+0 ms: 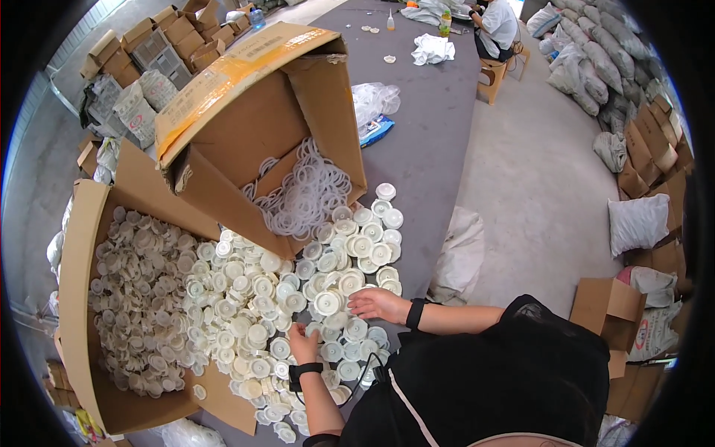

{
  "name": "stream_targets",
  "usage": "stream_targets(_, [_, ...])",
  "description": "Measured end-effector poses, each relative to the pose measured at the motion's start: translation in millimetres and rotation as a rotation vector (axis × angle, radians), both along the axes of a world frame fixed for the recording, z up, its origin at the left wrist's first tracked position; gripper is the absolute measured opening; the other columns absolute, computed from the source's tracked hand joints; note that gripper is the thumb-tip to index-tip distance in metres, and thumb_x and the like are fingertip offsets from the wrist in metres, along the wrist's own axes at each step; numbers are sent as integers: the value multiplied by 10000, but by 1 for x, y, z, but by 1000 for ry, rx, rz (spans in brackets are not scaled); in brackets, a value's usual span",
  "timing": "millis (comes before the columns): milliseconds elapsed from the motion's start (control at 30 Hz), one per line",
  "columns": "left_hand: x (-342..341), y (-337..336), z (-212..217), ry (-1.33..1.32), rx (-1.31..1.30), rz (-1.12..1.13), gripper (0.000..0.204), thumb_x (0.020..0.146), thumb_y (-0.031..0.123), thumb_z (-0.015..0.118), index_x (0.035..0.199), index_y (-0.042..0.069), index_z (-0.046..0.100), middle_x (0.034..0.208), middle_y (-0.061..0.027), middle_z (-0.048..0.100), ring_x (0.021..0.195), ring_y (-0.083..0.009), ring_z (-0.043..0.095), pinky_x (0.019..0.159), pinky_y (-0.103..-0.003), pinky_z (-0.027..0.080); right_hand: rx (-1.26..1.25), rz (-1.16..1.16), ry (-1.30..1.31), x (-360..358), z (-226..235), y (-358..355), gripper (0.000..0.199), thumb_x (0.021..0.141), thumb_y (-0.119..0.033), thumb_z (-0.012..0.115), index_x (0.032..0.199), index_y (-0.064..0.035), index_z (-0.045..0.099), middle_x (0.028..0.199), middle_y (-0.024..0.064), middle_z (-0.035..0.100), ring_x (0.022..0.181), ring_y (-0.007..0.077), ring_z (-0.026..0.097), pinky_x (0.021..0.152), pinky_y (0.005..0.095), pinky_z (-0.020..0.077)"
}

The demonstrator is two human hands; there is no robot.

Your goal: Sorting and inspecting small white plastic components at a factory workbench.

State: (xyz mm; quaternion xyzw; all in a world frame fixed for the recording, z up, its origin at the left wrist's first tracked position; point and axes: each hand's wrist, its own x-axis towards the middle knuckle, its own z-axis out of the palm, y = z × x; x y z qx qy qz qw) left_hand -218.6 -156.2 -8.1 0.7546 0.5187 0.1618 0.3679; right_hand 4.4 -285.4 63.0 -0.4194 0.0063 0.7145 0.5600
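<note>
A wide heap of round, off-white plastic discs (243, 287) with raised centres covers the table in front of me. My left hand (303, 344) is low over the near part of the heap, its fingers slightly bent and apart, with no disc visible in them. To its right, my right hand (378, 305) reaches in from the side with fingers stretched out. Its fingertips are close beside a larger disc (328, 303) that lies on top of others; whether they touch it I cannot tell. Both wrists wear black bands.
A tilted cardboard box (246, 127) holding translucent rings (313, 190) stands beyond the heap. At left, a second carton (78, 298) lies open with many discs. Farther along the grey table (417, 141) are plastic bags and a white cloth (433, 50). A person (495, 30) sits at the far end.
</note>
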Motion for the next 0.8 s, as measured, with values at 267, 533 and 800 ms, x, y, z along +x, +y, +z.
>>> stream_targets(267, [23, -26, 71, -772, -470, 397, 234, 715, -8, 589, 926, 13, 489, 836, -67, 551, 710, -108, 525, 600, -216, 424, 132, 80, -185, -16, 9, 11, 308, 835, -220, 474, 1090, -49, 468, 1012, 69, 539, 902, 156, 532, 781, 284, 432])
stream_targets(533, [123, -8, 80, -579, -439, -28, 160, 770, 111, 578, 897, 19, 543, 839, -43, 576, 715, -99, 533, 637, -202, 408, 128, -34, -82, 23, 1, 12, 356, 824, -180, 503, 1130, -16, 422, 1011, 75, 517, 875, 144, 539, 706, 264, 468])
stream_targets(800, [208, 108, 14, -79, -4, -132, 399, 687, 179, 629, 1016, -10, 507, 863, -127, 552, 786, -232, 529, 727, -303, 413, 57, -222, -36, 95, -5, -11, 380, 817, -194, 496, 1146, -30, 401, 971, 58, 529, 817, 138, 542, 677, 279, 464])
